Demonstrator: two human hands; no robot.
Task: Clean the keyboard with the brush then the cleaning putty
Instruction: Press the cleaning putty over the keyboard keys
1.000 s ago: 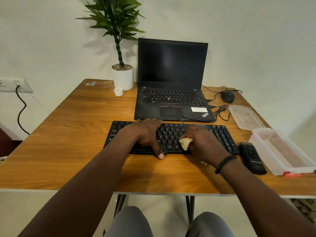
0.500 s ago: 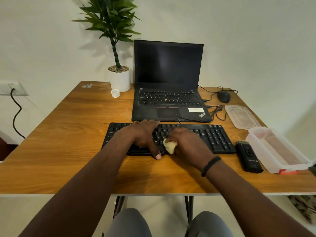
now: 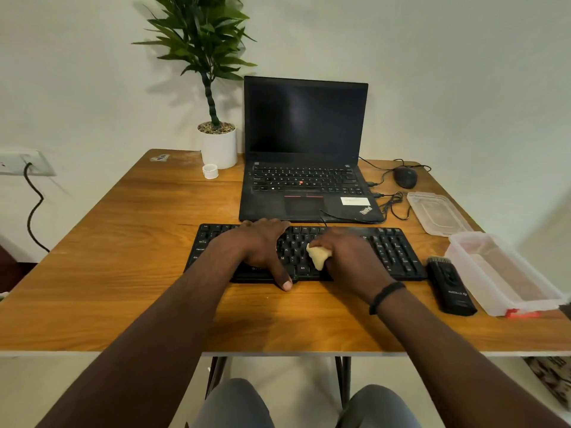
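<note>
A black keyboard (image 3: pixel 392 251) lies across the wooden table (image 3: pixel 123 242) in front of the laptop. My left hand (image 3: pixel 265 245) rests flat on its left half, thumb hooked over the near edge. My right hand (image 3: pixel 349 257) grips a pale yellow lump of cleaning putty (image 3: pixel 318 256) and presses it onto the middle keys. The black brush (image 3: pixel 449 285) lies on the table just right of the keyboard, bristles pointing away from me.
An open black laptop (image 3: pixel 304 149) stands behind the keyboard. A mouse (image 3: pixel 405 177) and cables sit at the back right. A clear plastic box (image 3: pixel 500 270) and its lid (image 3: pixel 437 213) lie right of the brush. A potted plant (image 3: pixel 217 143) and small white cap (image 3: pixel 210 171) stand at the back.
My right hand slid the putty left along the keys, then back slightly right and up. My left hand stayed on the keyboard's left half.
</note>
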